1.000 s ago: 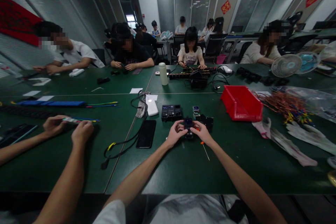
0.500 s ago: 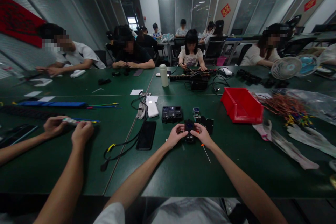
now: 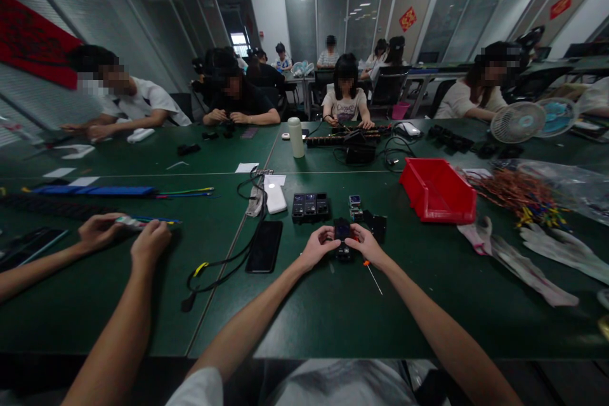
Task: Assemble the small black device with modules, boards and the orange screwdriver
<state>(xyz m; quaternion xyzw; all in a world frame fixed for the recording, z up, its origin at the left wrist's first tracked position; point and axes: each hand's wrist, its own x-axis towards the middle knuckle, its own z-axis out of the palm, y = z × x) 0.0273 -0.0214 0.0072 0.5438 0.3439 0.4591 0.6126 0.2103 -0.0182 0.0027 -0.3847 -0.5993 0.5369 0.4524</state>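
Observation:
Between both hands, at the middle of the green table (image 3: 295, 317), is a small black device housing (image 3: 342, 229); its exact kind is too dark to tell. My left hand (image 3: 321, 246) grips its left side with thumb and fingers, and my right hand (image 3: 366, 243) grips its right side, thumbs close together at the front. Just below my right hand lies a screwdriver (image 3: 373, 276) with an orange handle, partly covered by the hand. Behind it are a flat black plate (image 3: 377, 226) and small circuit modules (image 3: 354, 204). Several similar black housings (image 3: 311, 206) stand in a row behind my left hand.
Left of my hands lie a black phone (image 3: 264, 247), a black cable (image 3: 223, 260) and a white power bank (image 3: 275, 195). A red bin (image 3: 438, 191), gloves (image 3: 523, 266) and bundled wires (image 3: 518, 193) are to the right. A co-worker's hands (image 3: 150, 241) hold wires at left.
Both my hands stay on the black housing with almost no movement. The view shifts very slightly.

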